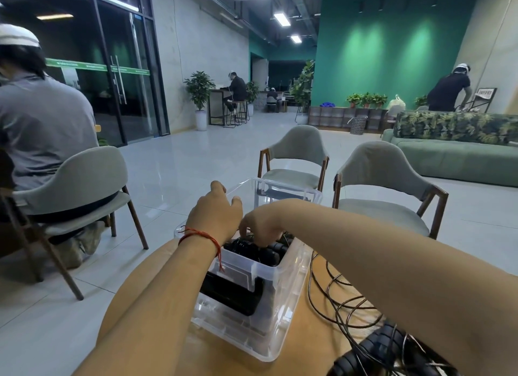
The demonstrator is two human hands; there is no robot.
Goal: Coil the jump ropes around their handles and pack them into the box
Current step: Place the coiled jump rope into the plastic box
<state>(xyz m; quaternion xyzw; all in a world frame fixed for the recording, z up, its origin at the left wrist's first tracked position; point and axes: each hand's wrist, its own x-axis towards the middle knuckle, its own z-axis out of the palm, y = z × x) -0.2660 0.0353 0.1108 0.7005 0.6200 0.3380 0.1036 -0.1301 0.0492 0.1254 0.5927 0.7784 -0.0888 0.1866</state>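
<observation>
Wooden tabletop (314, 347) carries the clear box (246, 333). Loose jump ropes (350, 305) sprawl just right of it. Left hand (215, 213) hovers over the box, fingers relaxed, holding nothing. Right hand (262, 227) reaches inside, fingers curled onto a coiled jump rope (246, 246).

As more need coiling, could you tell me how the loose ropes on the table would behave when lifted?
Probably floppy: the loose ropes lie in slack loops. Likely to tangle, as strands cross. Their ridged handles should grip well.
</observation>
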